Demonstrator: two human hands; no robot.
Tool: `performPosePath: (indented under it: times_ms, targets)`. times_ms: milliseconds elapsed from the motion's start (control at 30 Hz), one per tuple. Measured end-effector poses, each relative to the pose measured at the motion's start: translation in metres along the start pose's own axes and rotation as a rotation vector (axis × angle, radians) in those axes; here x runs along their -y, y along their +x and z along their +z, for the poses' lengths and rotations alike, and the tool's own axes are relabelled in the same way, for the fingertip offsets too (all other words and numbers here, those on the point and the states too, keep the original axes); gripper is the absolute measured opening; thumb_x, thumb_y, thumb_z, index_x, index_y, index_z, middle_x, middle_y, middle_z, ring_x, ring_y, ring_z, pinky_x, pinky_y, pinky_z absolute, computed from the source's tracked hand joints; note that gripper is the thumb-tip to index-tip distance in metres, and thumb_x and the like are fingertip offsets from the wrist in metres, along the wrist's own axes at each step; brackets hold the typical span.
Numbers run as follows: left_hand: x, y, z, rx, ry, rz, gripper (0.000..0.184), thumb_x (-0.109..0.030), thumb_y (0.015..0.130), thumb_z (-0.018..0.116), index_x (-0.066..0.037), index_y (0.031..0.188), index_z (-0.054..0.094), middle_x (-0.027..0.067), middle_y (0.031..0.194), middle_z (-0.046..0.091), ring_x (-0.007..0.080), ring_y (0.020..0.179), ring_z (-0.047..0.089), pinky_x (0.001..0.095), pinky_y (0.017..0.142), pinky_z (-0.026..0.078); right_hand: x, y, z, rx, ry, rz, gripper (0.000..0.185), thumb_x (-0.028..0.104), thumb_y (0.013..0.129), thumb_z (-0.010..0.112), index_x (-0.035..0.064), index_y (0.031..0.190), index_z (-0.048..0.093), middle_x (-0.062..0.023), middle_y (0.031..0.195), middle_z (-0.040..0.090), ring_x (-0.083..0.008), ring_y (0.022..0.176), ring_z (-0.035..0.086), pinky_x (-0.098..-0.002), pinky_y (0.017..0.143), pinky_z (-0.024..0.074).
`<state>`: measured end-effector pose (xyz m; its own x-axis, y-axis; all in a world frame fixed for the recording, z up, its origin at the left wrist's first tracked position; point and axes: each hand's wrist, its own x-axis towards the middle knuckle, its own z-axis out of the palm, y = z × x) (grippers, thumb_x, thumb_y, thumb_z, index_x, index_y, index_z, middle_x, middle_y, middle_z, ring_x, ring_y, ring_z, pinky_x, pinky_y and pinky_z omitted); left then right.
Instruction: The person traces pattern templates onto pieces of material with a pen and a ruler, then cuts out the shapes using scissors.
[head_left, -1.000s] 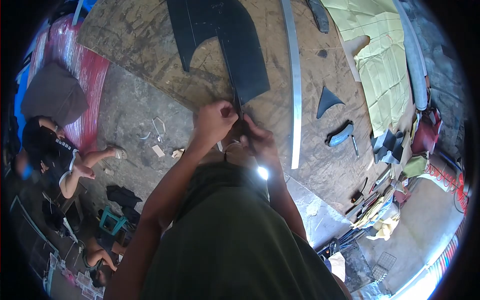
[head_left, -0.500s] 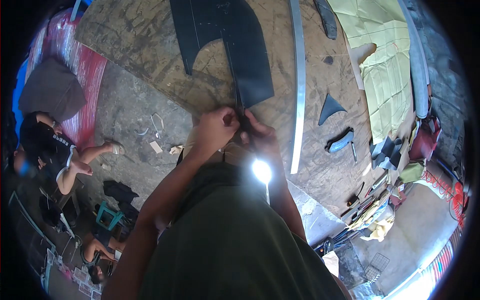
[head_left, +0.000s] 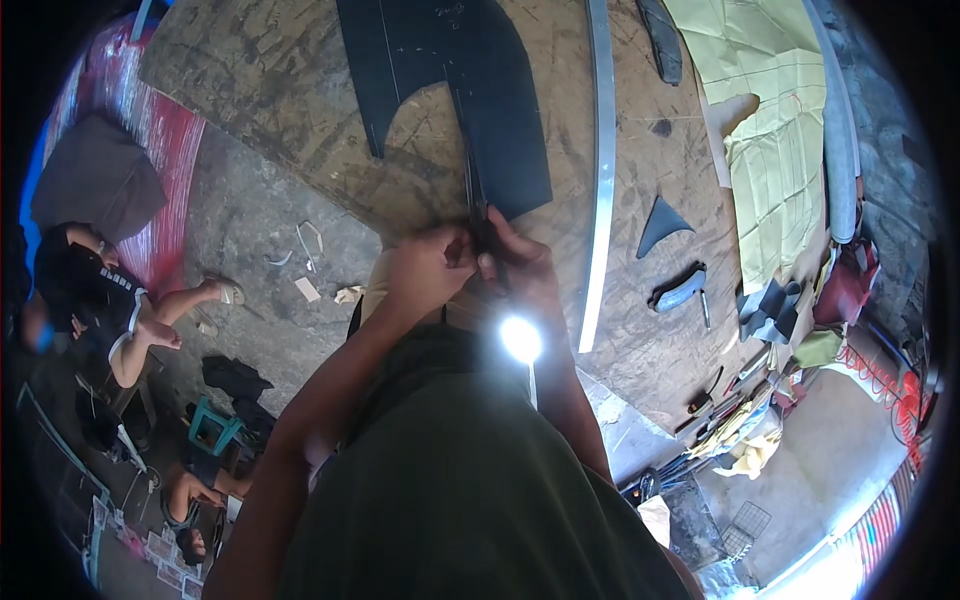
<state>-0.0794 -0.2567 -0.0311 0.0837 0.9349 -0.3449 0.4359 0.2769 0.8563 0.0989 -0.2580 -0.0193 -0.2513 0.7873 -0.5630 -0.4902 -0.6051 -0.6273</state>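
Note:
A large black sheet (head_left: pixel 505 120) with pale marked lines and a curved cut-out lies at the near edge of the wooden table (head_left: pixel 290 110). Dark scissors (head_left: pixel 474 180) point away from me, their blades along the slit in the sheet's lower part. My right hand (head_left: pixel 525 265) is closed around the scissors' handles, which are mostly hidden in shadow and fingers. Just beside it, my left hand (head_left: pixel 425 270) is curled shut near the handles; what its fingertips pinch, if anything, is hidden.
A long metal ruler (head_left: pixel 597 190) lies right of the sheet. Further right are a dark triangular scrap (head_left: pixel 660 227), a blue-grey handled tool (head_left: pixel 682 288) and creased yellow pattern paper (head_left: pixel 775 150). People sit on the left, one in black clothing (head_left: pixel 85 285). A bright light (head_left: pixel 520 340) glares below my right hand.
The camera view has shifted slightly. Both hands stay close together at the sheet's near edge, the right still on the scissors, whose blades show a little more clearly along the slit.

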Motion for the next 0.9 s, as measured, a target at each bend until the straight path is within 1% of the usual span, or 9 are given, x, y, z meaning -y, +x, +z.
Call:
performPosePath:
  times_ms: [67,100,233,433,567,767,900]
  targets:
    - [-0.001,0.001,-0.001,0.020,-0.005,-0.011,0.013,-0.013,0.077,0.079,-0.006,0.084,0.070,0.0032,0.066,0.065,0.0171,0.053,0.055,0.0316,0.051,0.043,0.003,0.000,0.001,-0.015,-0.027,0.025,0.063,-0.012,0.090,0.068,0.0095,0.148,0.059,-0.0046,0.081,0.070,-0.0044,0.058,0.045,-0.0173,0.050,0.0296]
    - [-0.003,0.003,-0.002,0.019,-0.005,-0.010,0.013,-0.013,0.077,0.079,-0.006,0.084,0.070,0.0032,0.066,0.065,0.0171,0.053,0.055,0.0316,0.051,0.043,0.006,0.003,0.003,-0.015,-0.027,0.024,0.063,-0.012,0.090,0.068,0.0095,0.148,0.059,-0.0046,0.081,0.070,-0.0044,0.058,0.045,-0.0173,0.050,0.0296]
    - [-0.008,0.003,-0.004,0.001,0.001,0.062,0.009,-0.001,0.078,0.075,-0.002,0.084,0.069,0.0019,0.064,0.062,0.0100,0.053,0.049,0.0259,0.051,0.040,0.015,0.008,0.010,-0.028,0.021,0.049,0.063,-0.013,0.090,0.068,0.0091,0.148,0.059,-0.0043,0.081,0.069,-0.0042,0.058,0.043,-0.0173,0.051,0.0296]
    - [-0.001,0.003,-0.003,0.028,-0.063,0.062,0.009,0.000,0.078,0.075,-0.002,0.085,0.069,0.0026,0.065,0.063,0.0111,0.053,0.051,0.0267,0.051,0.041,0.020,0.012,0.010,-0.048,-0.003,0.097,0.062,-0.013,0.090,0.069,0.0082,0.148,0.059,-0.0039,0.081,0.068,-0.0043,0.059,0.043,-0.0174,0.052,0.0303]
    - [0.002,0.003,-0.002,0.055,-0.094,0.019,0.010,-0.002,0.079,0.076,-0.002,0.087,0.071,0.0027,0.066,0.065,0.0116,0.054,0.053,0.0270,0.052,0.042,0.018,0.015,0.009,-0.070,-0.018,0.104,0.063,-0.013,0.090,0.069,0.0078,0.148,0.059,-0.0037,0.082,0.069,-0.0048,0.059,0.044,-0.0173,0.053,0.0316]
    - [-0.009,0.005,-0.009,0.053,-0.014,0.033,0.012,-0.004,0.078,0.077,-0.003,0.089,0.072,0.0018,0.066,0.065,0.0115,0.054,0.054,0.0268,0.052,0.042,0.029,0.029,0.017,-0.057,0.076,0.121,0.063,-0.013,0.089,0.069,0.0069,0.148,0.059,-0.0039,0.083,0.069,-0.0048,0.060,0.046,-0.0172,0.054,0.0336]
    - [-0.009,0.005,-0.008,0.045,-0.038,0.025,0.013,-0.005,0.079,0.077,-0.004,0.091,0.073,0.0011,0.067,0.066,0.0112,0.054,0.053,0.0262,0.053,0.042,0.035,0.029,0.017,-0.097,-0.036,0.141,0.062,-0.013,0.089,0.068,0.0055,0.148,0.058,-0.0048,0.085,0.071,-0.0049,0.062,0.051,-0.0164,0.055,0.0362]
